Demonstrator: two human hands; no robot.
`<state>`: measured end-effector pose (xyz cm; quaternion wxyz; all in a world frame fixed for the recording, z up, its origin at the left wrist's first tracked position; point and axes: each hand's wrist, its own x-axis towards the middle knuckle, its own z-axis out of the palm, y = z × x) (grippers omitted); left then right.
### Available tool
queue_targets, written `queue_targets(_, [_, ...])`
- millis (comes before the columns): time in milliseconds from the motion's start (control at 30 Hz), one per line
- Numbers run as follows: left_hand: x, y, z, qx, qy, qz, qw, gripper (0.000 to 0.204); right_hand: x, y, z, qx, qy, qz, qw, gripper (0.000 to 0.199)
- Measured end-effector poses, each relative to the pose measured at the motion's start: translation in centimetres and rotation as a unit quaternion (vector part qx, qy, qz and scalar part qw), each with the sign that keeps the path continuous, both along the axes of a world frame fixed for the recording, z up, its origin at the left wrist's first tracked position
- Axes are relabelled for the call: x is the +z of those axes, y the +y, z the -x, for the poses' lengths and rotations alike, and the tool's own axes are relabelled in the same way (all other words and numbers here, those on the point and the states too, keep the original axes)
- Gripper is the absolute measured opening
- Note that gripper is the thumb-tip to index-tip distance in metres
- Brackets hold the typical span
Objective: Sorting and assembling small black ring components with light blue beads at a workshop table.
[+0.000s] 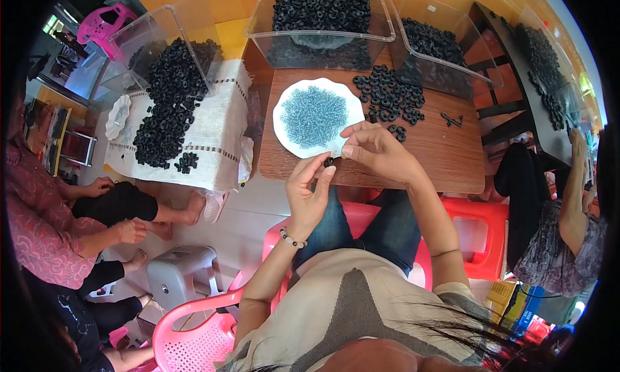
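Observation:
My left hand (309,191) pinches a small black rubber ring (329,160) between thumb and fingers, just off the near edge of the wooden table (445,165). My right hand (374,149) is closed right beside it, fingertips meeting at the same ring. Directly behind both hands sits a white scalloped plate (282,123) heaped with small pale blue beads (314,115). A loose pile of black rings (389,95) lies on the table to the plate's right.
Clear plastic bins of black rings (321,13) (434,44) stand at the table's far side. More rings (169,94) cover a cloth-draped surface at left. Seated people are at left (45,223) and right (562,236). Red plastic stools (478,230) and a grey stool (177,272) surround me.

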<state>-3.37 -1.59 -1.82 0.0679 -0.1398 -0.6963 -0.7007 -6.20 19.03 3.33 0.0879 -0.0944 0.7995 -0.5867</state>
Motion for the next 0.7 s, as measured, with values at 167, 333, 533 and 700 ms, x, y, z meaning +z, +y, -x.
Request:
queue_targets(167, [0.7, 0.5, -0.6, 0.002, 0.051, 0.071, 0.996, 0.03, 1.1, 0.7, -1.5, 0.056, -0.018, 0.013, 0.998, 0.025])
queue_targets(333, [1.0, 0.8, -1.2, -0.013, 0.094, 0.107, 0.99, 0.029, 0.0, 1.5, -2.4, 0.045, 0.029, -0.111, 0.992, 0.024])
queue_targets(533, [0.6, 1.4, -1.7, -0.031, 0.099, 0.133, 0.986, 0.027, -0.3, 1.5, -3.8, 0.009, 0.013, -0.101, 0.995, 0.025])
queue_targets(700, [-0.5, 1.8, -2.0, -0.063, 0.078, 0.119, 0.988, 0.028, 0.5, 0.7, -4.8, -0.05, 0.038, -0.178, 0.982, 0.027])
